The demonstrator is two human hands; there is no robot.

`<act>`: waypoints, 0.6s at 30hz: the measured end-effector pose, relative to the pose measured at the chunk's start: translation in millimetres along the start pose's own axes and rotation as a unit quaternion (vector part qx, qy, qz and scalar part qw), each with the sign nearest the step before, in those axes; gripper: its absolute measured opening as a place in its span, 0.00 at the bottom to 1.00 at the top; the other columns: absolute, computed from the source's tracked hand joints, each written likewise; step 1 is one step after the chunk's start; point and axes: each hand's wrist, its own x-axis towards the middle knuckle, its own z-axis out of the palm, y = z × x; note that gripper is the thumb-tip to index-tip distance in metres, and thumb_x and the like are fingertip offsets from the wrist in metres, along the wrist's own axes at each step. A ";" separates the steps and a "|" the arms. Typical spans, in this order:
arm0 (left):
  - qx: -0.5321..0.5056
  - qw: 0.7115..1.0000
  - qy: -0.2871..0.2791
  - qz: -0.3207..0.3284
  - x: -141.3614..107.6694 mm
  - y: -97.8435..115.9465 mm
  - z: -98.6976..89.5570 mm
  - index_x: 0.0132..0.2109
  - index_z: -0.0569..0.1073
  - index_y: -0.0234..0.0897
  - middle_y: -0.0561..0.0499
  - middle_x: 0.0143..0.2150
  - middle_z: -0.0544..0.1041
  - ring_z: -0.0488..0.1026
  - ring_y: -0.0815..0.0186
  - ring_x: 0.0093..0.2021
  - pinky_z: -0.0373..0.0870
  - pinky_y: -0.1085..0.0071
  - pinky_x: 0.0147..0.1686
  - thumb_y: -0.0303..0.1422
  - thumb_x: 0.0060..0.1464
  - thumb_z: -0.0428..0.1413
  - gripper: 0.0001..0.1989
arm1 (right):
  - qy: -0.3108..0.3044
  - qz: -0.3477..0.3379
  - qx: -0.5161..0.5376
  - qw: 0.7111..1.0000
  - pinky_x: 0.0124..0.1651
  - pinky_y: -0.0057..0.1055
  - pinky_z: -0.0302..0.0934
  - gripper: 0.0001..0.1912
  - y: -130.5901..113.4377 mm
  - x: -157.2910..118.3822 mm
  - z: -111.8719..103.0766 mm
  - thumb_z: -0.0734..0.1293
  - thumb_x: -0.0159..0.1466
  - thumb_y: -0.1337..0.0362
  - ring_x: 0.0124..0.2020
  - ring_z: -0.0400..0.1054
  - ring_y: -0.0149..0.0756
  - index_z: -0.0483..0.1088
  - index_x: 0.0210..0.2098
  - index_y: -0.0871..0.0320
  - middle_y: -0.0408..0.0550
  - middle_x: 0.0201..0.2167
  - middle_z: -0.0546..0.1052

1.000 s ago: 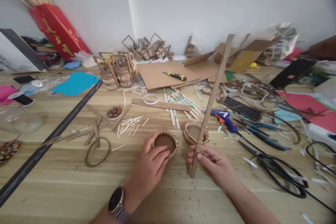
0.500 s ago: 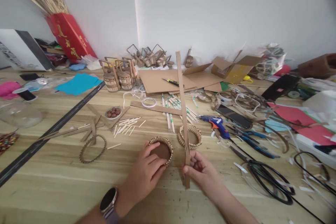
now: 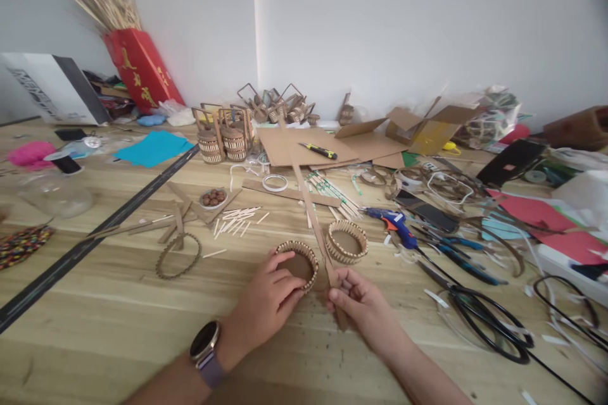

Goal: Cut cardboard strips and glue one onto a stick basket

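My left hand (image 3: 266,300) rests on a small round basket (image 3: 299,261) of cardboard and sticks, fingers over its near rim. Just right of it, my right hand (image 3: 358,300) pinches the near end of a long thin cardboard strip (image 3: 308,202). The strip runs away from me and leans to the left, passing between that basket and a second round basket (image 3: 348,242) on the wooden table (image 3: 118,323). A watch is on my left wrist.
A blue glue gun (image 3: 394,223), scissors (image 3: 470,297) and black cords lie to the right. Loose sticks (image 3: 235,223), a toothed cardboard ring (image 3: 178,256) and a long black ruler (image 3: 95,237) lie to the left. Finished baskets, cardboard sheets and a yellow knife (image 3: 320,150) sit at the back.
The cardboard strip has swung from leaning right, through upright, to leaning left and lower. My right hand has moved closer to the left hand. The left hand stays on the basket.
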 end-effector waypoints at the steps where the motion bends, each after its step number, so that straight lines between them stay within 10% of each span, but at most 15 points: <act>1: 0.000 1.000 -0.002 0.000 0.2 0.4 0.1 0.41 0.76 0.36 0.47 0.35 0.79 0.67 0.53 0.59 0.58 0.45 0.63 0.24 0.62 0.53 0.07 | 0.000 0.002 0.001 1.000 0.32 0.30 0.58 0.23 -0.3 -0.3 0.6 0.73 0.55 0.43 0.26 0.64 0.31 0.69 0.33 0.56 0.41 0.24 0.71; 13: -0.032 0.993 0.100 -0.046 2.6 22.2 -13.9 0.47 0.74 0.35 0.45 0.43 0.77 0.67 0.56 0.52 0.65 0.58 0.54 0.31 0.65 0.52 0.08 | -0.012 0.007 0.019 1.000 0.28 0.27 0.54 0.24 -1.9 -13.8 20.3 0.71 0.57 0.41 0.23 0.61 0.28 0.64 0.31 0.55 0.39 0.22 0.70; 18: -0.182 0.975 0.025 -0.125 -0.5 50.8 -11.7 0.38 0.73 0.37 0.48 0.37 0.74 0.71 0.64 0.40 0.68 0.71 0.42 0.34 0.66 0.49 0.11 | -0.050 0.021 0.029 0.998 0.23 0.25 0.52 0.25 -0.1 -25.9 43.2 0.69 0.57 0.40 0.21 0.59 0.27 0.62 0.29 0.54 0.39 0.22 0.70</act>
